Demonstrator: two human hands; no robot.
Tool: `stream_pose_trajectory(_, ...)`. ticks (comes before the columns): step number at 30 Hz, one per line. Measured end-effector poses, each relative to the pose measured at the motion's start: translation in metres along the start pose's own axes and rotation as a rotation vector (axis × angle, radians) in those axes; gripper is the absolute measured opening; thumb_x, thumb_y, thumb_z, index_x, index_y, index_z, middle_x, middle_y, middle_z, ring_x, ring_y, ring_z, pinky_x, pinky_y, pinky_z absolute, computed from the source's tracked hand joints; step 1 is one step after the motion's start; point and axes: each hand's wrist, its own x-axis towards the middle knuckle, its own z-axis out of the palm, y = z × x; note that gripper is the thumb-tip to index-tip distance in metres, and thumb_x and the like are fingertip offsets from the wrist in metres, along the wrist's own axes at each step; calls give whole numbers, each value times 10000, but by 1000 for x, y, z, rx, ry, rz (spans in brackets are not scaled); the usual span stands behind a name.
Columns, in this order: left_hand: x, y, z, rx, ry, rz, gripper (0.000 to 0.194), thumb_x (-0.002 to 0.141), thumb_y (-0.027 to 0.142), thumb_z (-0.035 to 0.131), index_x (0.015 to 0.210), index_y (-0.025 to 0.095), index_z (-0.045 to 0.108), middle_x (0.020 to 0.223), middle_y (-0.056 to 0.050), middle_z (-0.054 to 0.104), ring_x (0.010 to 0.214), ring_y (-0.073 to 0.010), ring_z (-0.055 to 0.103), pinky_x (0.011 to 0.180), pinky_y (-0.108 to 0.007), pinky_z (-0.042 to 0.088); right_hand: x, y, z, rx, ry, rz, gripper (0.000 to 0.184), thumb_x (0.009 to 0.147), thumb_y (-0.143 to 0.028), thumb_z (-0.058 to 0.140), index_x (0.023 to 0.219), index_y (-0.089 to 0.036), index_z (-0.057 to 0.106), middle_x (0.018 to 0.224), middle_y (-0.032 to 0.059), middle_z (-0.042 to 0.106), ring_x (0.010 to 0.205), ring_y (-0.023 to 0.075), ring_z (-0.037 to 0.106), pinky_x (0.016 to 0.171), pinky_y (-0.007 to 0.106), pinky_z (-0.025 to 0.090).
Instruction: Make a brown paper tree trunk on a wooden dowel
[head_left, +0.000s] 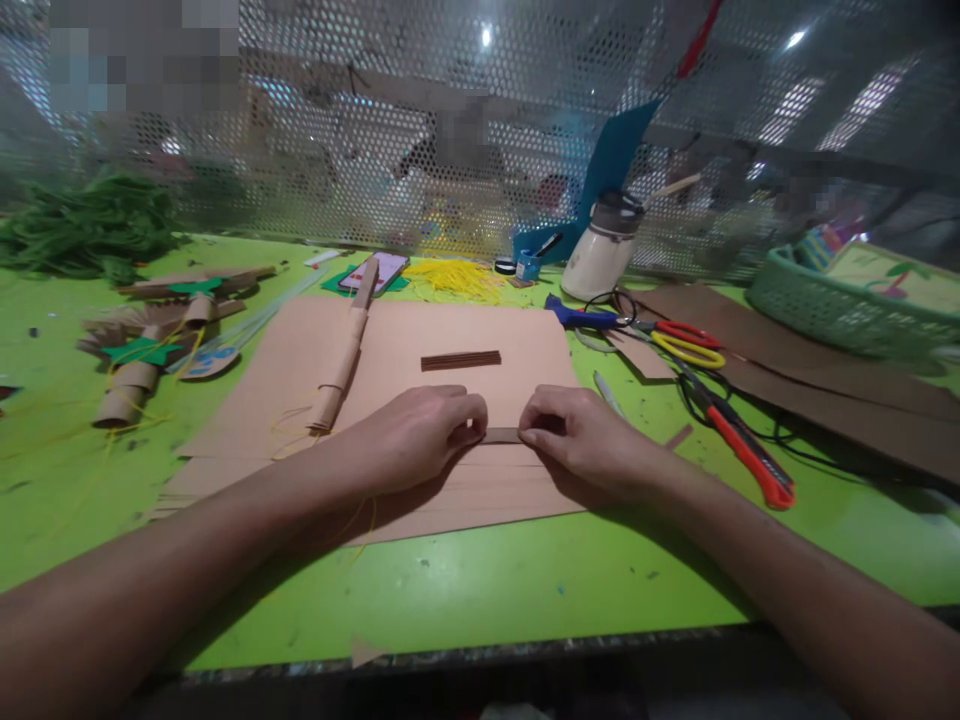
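Note:
A short brown paper strip stretches level between my two hands, just over a stack of tan paper sheets. My left hand pinches its left end, and my right hand pinches the right end; both are closed. Beyond them, a folded bundle of dark brown strips lies on the top sheet. Left of that, a rolled paper tube with a flat tab and yellow thread rests on the sheets. The fingertips cover the strip's ends.
Scissors, a red box cutter and a blue-handled tool lie right. Behind stand a cream jug and small blue jar. A green basket sits far right. Paper figures and green strands lie left.

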Motion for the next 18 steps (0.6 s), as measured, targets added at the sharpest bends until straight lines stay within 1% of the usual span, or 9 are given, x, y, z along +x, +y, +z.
stream_pose_trajectory(3, -2, 0, -1, -1, 3, 12, 172, 923, 230, 485, 837, 196, 631, 791, -12, 622, 685, -136, 527, 623, -245, 354, 0, -1, -1, 30, -24, -2, 82, 844, -139, 595, 782, -162, 644, 815, 41, 655, 755, 159, 553, 679, 280, 410)
stream_pose_trajectory(9, -8, -2, 0, -6, 35, 29, 216, 933, 224, 463, 823, 186, 645, 781, -24, 606, 681, -133, 527, 612, -240, 350, 0, 2, 4, 27, -25, -82, 91, 858, -130, 570, 782, -163, 608, 814, 28, 618, 762, 153, 539, 670, 269, 399)
stream_pose_trajectory(10, -8, -1, 1, -3, 10, 33, 220, 931, 216, 458, 799, 181, 631, 767, -22, 594, 661, -129, 515, 595, -238, 339, 0, 3, 5, 25, -23, -96, 90, 856, -123, 569, 782, -165, 601, 819, 26, 614, 767, 151, 539, 672, 266, 399)
stream_pose_trajectory(14, -12, 3, -1, 11, 51, -16, 188, 889, 179, 501, 713, 175, 564, 734, -2, 550, 636, -122, 469, 570, -247, 292, 0, 4, 12, -10, 27, -161, 139, 838, -59, 541, 760, -173, 562, 824, 15, 594, 776, 142, 525, 678, 254, 387)
stream_pose_trajectory(17, -15, 9, -2, 17, 14, -55, 198, 876, 175, 520, 678, 175, 541, 749, -6, 543, 650, -128, 468, 568, -257, 286, -1, 3, 14, -33, 52, -191, 170, 825, -30, 527, 741, -178, 528, 818, 7, 570, 767, 136, 515, 668, 246, 380)
stream_pose_trajectory(18, -15, 11, -2, 23, 20, -66, 200, 879, 172, 517, 680, 174, 544, 770, -12, 548, 673, -134, 477, 578, -260, 297, -2, 3, 15, -34, 55, -200, 178, 826, -28, 526, 732, -179, 518, 817, 6, 562, 765, 134, 514, 665, 244, 379)
